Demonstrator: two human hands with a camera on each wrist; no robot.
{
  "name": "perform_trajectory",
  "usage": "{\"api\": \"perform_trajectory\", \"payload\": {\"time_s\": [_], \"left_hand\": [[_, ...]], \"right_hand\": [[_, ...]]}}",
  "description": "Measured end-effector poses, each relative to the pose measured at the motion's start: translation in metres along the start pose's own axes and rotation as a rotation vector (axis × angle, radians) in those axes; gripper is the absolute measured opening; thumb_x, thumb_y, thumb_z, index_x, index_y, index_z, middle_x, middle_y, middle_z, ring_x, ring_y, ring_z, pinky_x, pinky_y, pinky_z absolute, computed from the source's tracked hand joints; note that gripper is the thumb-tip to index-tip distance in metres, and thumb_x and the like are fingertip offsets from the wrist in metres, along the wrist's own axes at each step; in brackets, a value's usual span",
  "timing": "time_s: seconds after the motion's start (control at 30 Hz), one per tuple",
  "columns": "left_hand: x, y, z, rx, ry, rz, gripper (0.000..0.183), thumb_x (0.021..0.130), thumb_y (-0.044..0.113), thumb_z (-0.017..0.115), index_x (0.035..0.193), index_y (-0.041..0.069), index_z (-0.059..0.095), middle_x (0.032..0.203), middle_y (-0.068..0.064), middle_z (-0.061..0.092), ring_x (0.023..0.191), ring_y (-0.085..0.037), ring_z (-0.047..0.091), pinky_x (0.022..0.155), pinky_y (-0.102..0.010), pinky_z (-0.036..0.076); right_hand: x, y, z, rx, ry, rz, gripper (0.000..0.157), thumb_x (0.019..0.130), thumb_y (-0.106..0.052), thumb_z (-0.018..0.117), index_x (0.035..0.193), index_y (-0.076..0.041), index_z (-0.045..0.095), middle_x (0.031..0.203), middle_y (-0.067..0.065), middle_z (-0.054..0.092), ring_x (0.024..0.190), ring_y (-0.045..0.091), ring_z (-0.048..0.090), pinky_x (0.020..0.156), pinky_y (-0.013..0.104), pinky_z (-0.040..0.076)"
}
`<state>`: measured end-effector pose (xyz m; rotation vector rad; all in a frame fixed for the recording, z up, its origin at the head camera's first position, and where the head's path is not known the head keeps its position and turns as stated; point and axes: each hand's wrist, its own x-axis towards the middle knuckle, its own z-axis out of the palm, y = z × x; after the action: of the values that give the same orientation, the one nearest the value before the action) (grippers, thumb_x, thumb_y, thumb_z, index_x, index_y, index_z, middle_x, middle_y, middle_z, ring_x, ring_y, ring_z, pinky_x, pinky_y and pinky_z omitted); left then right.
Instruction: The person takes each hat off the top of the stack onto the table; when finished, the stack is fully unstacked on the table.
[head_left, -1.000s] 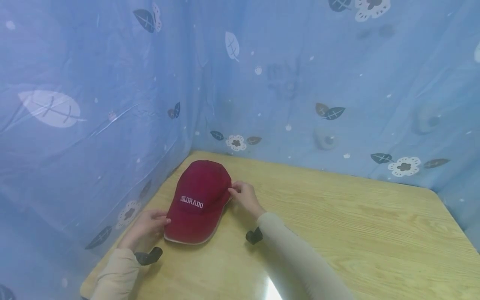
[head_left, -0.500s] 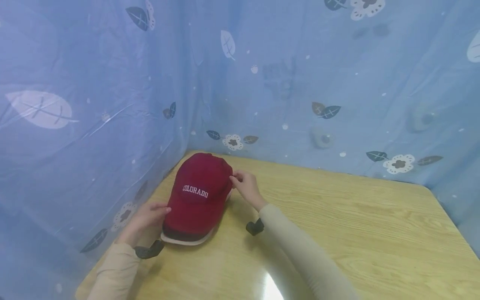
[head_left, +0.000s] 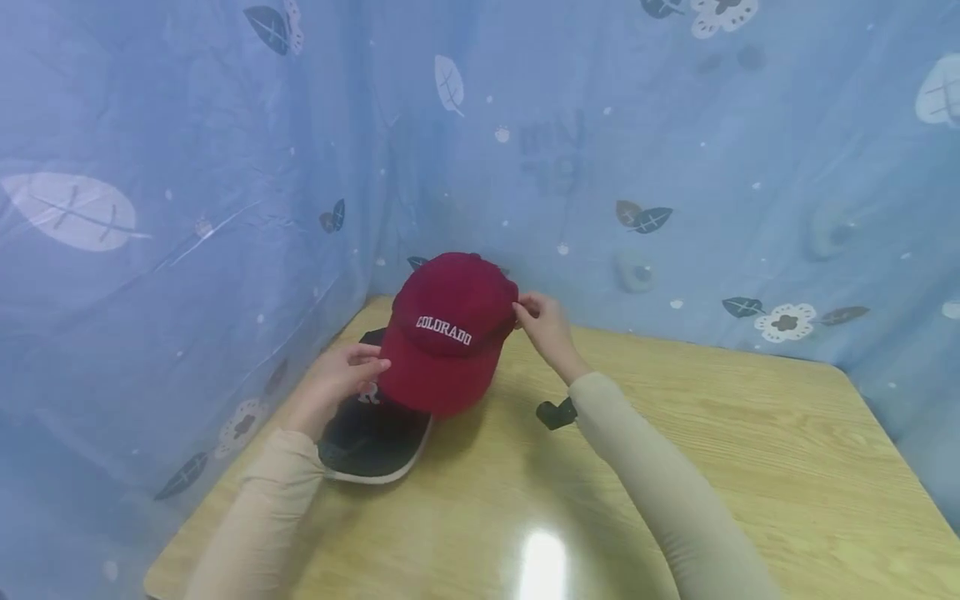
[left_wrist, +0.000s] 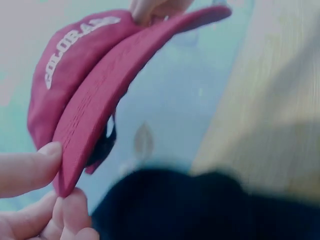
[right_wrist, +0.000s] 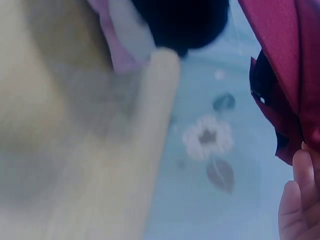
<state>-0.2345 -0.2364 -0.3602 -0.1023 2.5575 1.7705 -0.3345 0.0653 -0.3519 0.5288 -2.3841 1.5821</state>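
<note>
A dark red baseball cap (head_left: 457, 308) with white COLORADO lettering is held up between both hands, tilted with its brim toward me. My left hand (head_left: 339, 379) pinches the left edge of the brim; the left wrist view shows thumb and fingers on either side of the brim (left_wrist: 95, 107). My right hand (head_left: 547, 332) pinches the cap's right side near the rear of the crown. Below and partly behind the red cap, a black cap (head_left: 375, 442) with a white letter and a pale brim edge sits on the table, its crown mostly hidden.
The wooden table (head_left: 712, 450) stretches to the right. A blue patterned curtain (head_left: 570, 150) stands along its back and left sides. A black wrist mount (head_left: 557, 414) juts from the right wrist.
Both hands have lifted the red cap up and to the right, off the black cap. The black cap, covered a second ago, now shows on the table.
</note>
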Motion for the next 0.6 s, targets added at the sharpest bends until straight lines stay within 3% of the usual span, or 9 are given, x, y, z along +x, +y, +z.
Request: {"api": "perform_trajectory", "payload": {"time_s": [0.13,0.37,0.5,0.6], "left_hand": [[0.013,0.017,0.036,-0.066,-0.020,0.026,0.041,0.086,0.013,0.065,0.118,-0.008,0.051,0.103,-0.017,0.065,0.072,-0.009,0.060,0.068,-0.028,0.054],[0.028,0.032,0.114,-0.163,-0.072,0.037,0.034,0.083,0.013,0.067,0.111,-0.003,0.057,0.100,-0.015,0.064,0.075,-0.013,0.061,0.071,-0.036,0.054],[0.028,0.031,0.156,-0.183,-0.138,0.023,0.034,0.083,0.013,0.067,0.110,-0.003,0.056,0.099,-0.015,0.064,0.075,-0.015,0.062,0.079,-0.044,0.052],[0.029,0.023,0.192,-0.187,-0.197,0.009,0.034,0.083,0.013,0.068,0.109,-0.004,0.056,0.096,-0.014,0.066,0.074,-0.016,0.063,0.079,-0.044,0.053]], "right_hand": [[-0.003,0.005,-0.039,-0.072,0.075,0.003,0.020,0.093,-0.012,0.053,0.101,0.003,0.063,0.086,0.019,0.067,0.073,0.029,0.064,0.067,0.026,0.051],[-0.024,0.028,-0.108,-0.218,0.171,0.021,0.026,0.093,-0.019,0.053,0.101,0.003,0.065,0.086,0.020,0.067,0.064,0.011,0.062,0.057,0.014,0.047],[-0.044,0.044,-0.140,-0.283,0.170,0.080,0.033,0.095,-0.027,0.050,0.105,0.002,0.063,0.090,0.021,0.067,0.068,0.010,0.062,0.058,0.013,0.047],[-0.062,0.057,-0.160,-0.337,0.187,0.128,0.036,0.095,-0.028,0.048,0.105,0.003,0.062,0.092,0.023,0.066,0.065,0.001,0.058,0.057,0.012,0.046]]}}
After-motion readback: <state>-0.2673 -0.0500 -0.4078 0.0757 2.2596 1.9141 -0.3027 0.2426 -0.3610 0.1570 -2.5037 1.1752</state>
